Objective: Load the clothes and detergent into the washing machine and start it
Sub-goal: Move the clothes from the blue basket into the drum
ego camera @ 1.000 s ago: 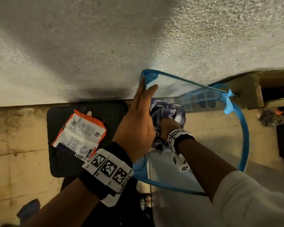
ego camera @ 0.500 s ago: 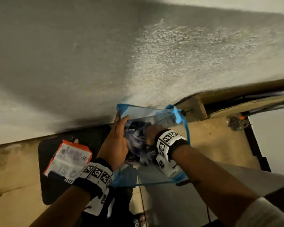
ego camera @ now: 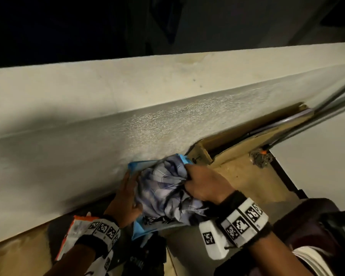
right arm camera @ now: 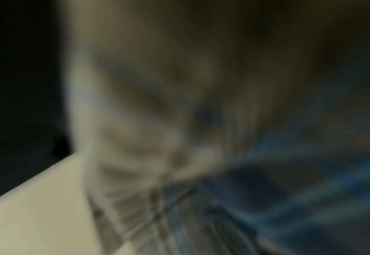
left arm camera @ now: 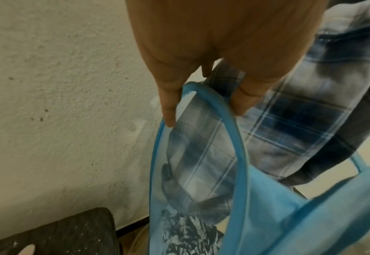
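A bundle of blue-and-white plaid clothes [ego camera: 163, 188] sticks up out of a blue mesh hamper [ego camera: 136, 166] near the wall. My right hand [ego camera: 203, 186] grips the bundle's top right, fingers curled into the cloth. My left hand [ego camera: 127, 198] holds the hamper's left side. In the left wrist view the blue rim [left arm camera: 234, 131] passes between its fingers [left arm camera: 168, 110], with the plaid cloth [left arm camera: 288, 120] inside. An orange-and-white detergent packet [ego camera: 76, 232] lies on a black stool [ego camera: 54, 234] behind my left wrist. The right wrist view is blurred and shows only plaid fabric [right arm camera: 288, 189].
A rough white wall [ego camera: 127, 136] runs right behind the hamper. Cardboard [ego camera: 203, 152] and pipes lie along its foot at the right. A white panel [ego camera: 317, 162] stands at the right, with a dark maroon object [ego camera: 307, 226] in front of it. Beige floor [ego camera: 253, 182] lies between.
The bundle has come up higher out of the hamper, which has folded flatter. My right hand has shifted to the bundle's right. The head view has tilted up toward the wall's top.
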Available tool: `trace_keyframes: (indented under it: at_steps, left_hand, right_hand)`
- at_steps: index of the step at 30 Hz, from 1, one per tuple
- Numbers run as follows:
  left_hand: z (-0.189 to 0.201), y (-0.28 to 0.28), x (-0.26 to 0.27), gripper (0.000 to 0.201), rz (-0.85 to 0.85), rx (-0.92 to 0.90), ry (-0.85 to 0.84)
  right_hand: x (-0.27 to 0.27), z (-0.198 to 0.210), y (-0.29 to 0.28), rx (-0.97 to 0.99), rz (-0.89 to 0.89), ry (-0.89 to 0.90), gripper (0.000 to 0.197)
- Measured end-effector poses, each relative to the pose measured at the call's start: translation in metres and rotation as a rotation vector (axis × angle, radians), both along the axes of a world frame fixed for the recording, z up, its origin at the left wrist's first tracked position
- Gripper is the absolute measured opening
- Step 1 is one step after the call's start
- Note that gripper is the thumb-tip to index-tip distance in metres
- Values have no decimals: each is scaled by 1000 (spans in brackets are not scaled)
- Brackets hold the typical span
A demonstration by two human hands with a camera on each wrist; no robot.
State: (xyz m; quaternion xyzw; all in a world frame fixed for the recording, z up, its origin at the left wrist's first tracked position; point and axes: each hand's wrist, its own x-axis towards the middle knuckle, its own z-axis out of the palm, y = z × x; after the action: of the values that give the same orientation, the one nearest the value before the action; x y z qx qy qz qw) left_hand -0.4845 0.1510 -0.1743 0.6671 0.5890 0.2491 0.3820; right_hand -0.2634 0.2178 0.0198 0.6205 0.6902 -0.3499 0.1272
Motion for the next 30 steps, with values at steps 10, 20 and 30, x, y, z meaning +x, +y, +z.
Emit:
trace_keyframes:
  at_steps: [10, 20, 30]
  left_hand:
    - [51, -6, 24, 107, -57, 94, -110]
    - [150, 1, 72, 30, -305, 68, -614]
    - [215, 18, 124, 46, -193, 238, -388]
  right_hand:
    - [37, 82, -61, 115, -406, 432, 34]
    - [64, 181, -103, 232, -447, 999, 46]
    - [104, 202, -141, 524, -563, 1167, 48]
